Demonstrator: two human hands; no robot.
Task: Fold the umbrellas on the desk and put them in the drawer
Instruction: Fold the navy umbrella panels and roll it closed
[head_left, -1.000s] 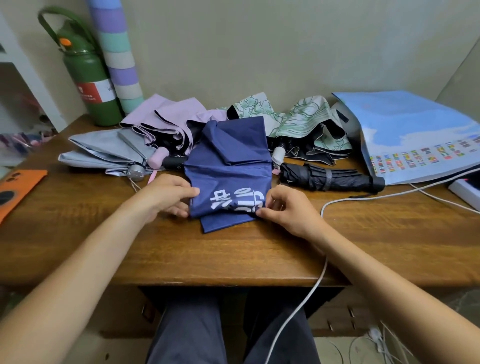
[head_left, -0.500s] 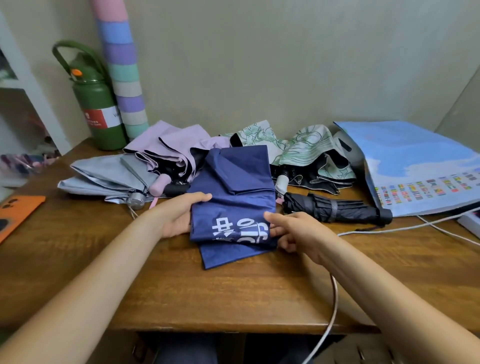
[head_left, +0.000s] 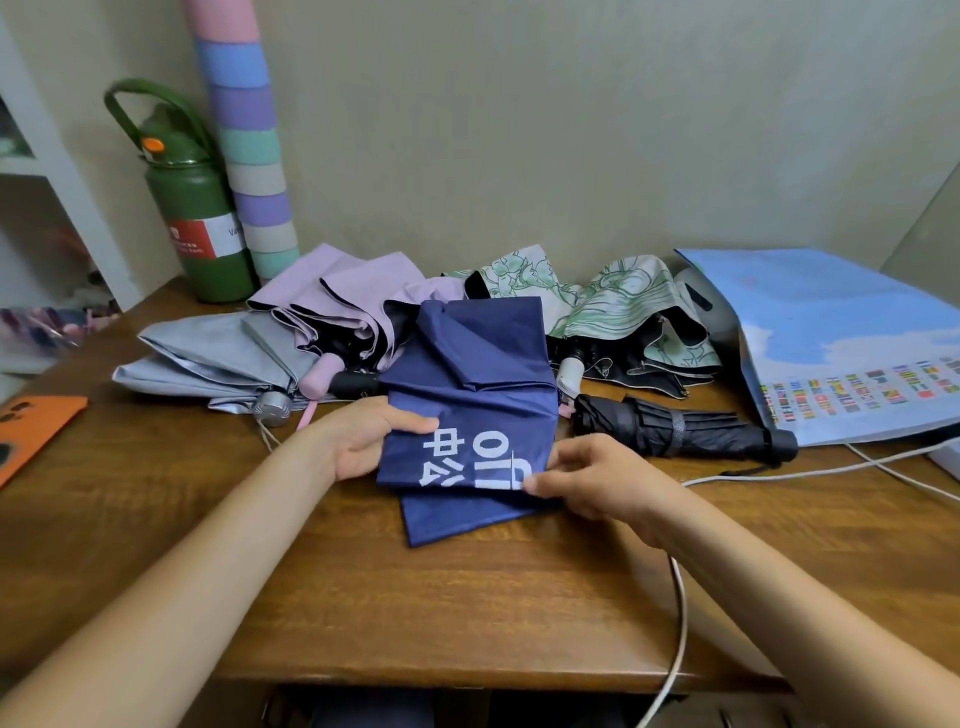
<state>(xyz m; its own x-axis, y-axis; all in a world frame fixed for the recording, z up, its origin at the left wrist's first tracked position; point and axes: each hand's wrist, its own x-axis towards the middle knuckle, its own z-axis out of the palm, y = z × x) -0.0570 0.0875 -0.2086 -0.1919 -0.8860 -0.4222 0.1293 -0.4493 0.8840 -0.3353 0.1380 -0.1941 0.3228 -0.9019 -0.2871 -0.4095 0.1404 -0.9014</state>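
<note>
left hand (head_left: 363, 441) grips navy umbrella (head_left: 467, 410) canopy | right hand (head_left: 597, 480) pinches its edge | risk: slick pleats slip, fold unravels

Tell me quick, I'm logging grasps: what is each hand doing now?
Left hand: grips the navy umbrella fabric at its left edge.
Right hand: pinches its lower right edge.

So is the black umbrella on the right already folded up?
Folded. The black umbrella lies rolled tight on the desk with a strap wrapped around its middle, untouched by either hand.
</note>
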